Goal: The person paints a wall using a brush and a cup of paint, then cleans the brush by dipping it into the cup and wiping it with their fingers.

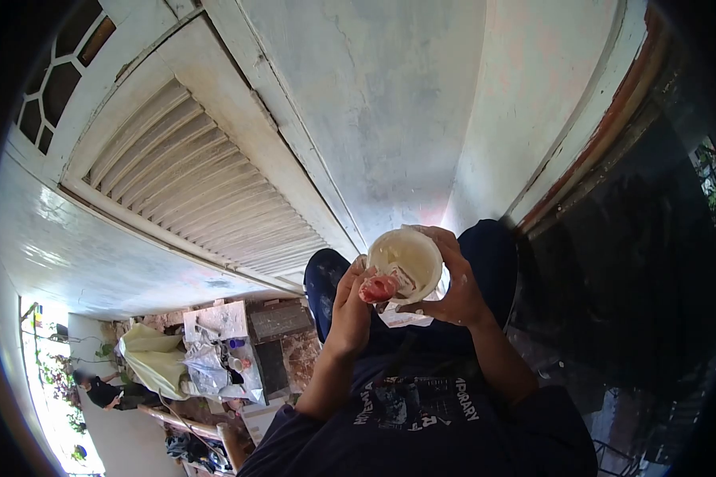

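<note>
My right hand (459, 280) is curled around an off-white tub (436, 269), thumb side near the rim, with most of the fingers lost behind its far wall. My left hand (350, 298) is closed on a red handle (376, 289) that slants across the tub's left edge; whether those fingers also press the tub, I can't tell. The handle's end points up at me, and the rest of the tool runs into the tub, where a pale smeared part shows, too unclear to name. There is something whitish inside the tub, but its depth I can't judge.

Just below my grip is my dark shirt (422, 362), its printed lettering upside down and partly lost in folds. My trousers (324, 278) show at the knees on either side of the tub, the rest cut off by my arms and the shirt.

Beyond the grip rises a grey-white wall (366, 103), and up to its left a louvred shutter (207, 171), its outer part bent by the lens. Right of my hands a dark area (620, 262) swallows nearly all detail.

Far off to the lower left stands a table (250, 372) cluttered with plastic, a yellowish sheet (151, 358) draped beside it. Past that is a person (103, 393) in dark clothes, small and blurred, near a glaring opening (44, 342) washed almost white.
</note>
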Demonstrator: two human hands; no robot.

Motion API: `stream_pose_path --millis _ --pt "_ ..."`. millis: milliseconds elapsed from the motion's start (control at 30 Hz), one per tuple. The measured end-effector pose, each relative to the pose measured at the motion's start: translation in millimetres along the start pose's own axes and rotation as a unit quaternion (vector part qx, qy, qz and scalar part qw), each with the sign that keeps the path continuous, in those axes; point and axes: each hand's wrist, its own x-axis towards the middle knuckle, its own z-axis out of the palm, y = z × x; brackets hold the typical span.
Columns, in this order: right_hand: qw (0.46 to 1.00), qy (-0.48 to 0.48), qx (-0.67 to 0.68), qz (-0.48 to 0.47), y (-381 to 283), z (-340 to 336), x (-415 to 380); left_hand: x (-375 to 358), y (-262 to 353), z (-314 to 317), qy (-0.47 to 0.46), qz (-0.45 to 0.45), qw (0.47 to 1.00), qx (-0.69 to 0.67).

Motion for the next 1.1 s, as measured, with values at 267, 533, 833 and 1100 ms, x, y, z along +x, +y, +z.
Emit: stream_pose_path --millis 267,533,833,1100 --pt "0.998 0.0 0.052 -0.042 -3 0 6 -2 0 -5 -0.022 -0.005 1.0 -0.006" --pt "0.995 0.023 0.064 -0.07 -6 1 10 -8 25 0 -0.101 0.034 0.992 0.06" --pt "0.98 0.049 0.195 -0.018 12 6 -3 -9 14 -11 -0.138 0.066 0.987 0.042" --pt "0.975 0.073 0.206 0.034 7 3 -2 -3 28 -3 -0.146 0.187 0.956 0.172"
